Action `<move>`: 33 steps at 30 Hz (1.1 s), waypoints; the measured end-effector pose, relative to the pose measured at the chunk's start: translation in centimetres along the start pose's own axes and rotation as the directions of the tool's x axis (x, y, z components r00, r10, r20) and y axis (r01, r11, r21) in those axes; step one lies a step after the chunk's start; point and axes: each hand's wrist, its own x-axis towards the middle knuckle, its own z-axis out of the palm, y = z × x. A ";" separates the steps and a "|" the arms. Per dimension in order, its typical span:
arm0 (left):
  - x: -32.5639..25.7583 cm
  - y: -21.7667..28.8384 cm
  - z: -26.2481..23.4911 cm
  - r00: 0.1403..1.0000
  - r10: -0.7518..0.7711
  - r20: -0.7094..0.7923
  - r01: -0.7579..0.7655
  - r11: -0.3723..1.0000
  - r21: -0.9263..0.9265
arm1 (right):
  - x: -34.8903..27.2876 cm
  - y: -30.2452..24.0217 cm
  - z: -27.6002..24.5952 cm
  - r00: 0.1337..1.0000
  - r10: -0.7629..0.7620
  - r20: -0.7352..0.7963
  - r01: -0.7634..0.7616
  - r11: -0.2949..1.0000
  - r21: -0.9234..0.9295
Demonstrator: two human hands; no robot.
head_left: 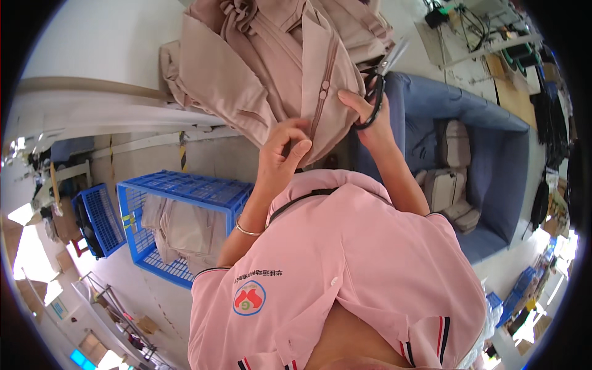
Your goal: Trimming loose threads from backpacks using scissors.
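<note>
A dusty-pink fabric backpack point(287, 74) with zippers and straps lies in front of me, its near end hanging toward my waist. My left hand point(283, 151) is at the bag's near left part, fingers curled in toward the thumb; whatever may be pinched there is too small to make out. My right hand point(373, 117) carries a pair of scissors point(374, 92) with black handles looped around the fingers. Their metal blades point up and away to the right. The right thumb rests on the bag's fabric beside a zipper.
To the right stands a large blue padded bin point(518, 166) with several light-coloured bags point(445, 188) inside. A blue plastic crate point(185, 185) holding beige fabric pieces point(185, 228) is at my left. The white table point(111, 43) extends to the far left.
</note>
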 end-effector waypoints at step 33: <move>-6.6 -10.4 -8.2 0.544 -0.729 -0.415 0.062 0.528 -0.847 | 6.4 7.1 -2.0 0.995 0.010 0.103 0.053 0.813 -0.580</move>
